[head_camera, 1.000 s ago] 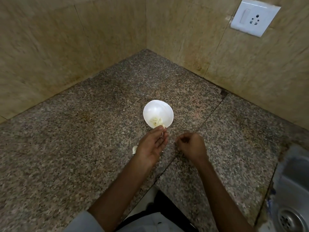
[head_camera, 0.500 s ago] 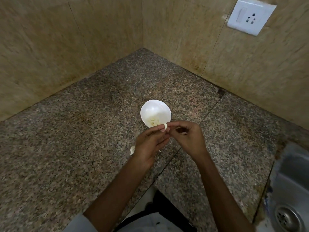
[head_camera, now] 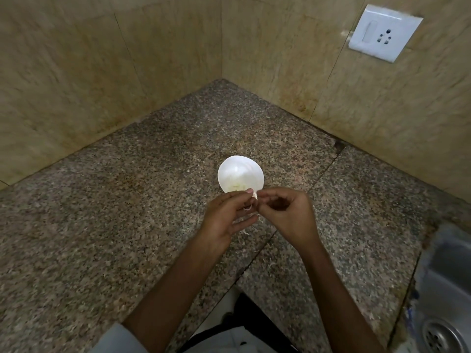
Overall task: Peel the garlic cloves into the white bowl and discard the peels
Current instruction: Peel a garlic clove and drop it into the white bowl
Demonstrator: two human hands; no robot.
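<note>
A small white bowl (head_camera: 238, 169) stands on the granite counter (head_camera: 127, 225) with pale peeled garlic (head_camera: 235, 186) in its near side. Just in front of it my left hand (head_camera: 226, 217) pinches a garlic clove (head_camera: 254, 194) between thumb and fingers. My right hand (head_camera: 288, 212) meets it from the right, its fingertips closed on the same clove. Thin white peel scraps (head_camera: 246, 231) hang and lie below my left fingers. Most of the clove is hidden by my fingers.
Tiled walls meet in a corner behind the bowl. A white socket plate (head_camera: 383, 33) is on the right wall. A steel sink (head_camera: 448, 301) with a drain lies at the lower right, beyond the counter edge.
My right hand came up from the counter and joined my left hand at the clove. Both hands now work it in front of the bowl, and the loose clove left of my wrist is out of sight.
</note>
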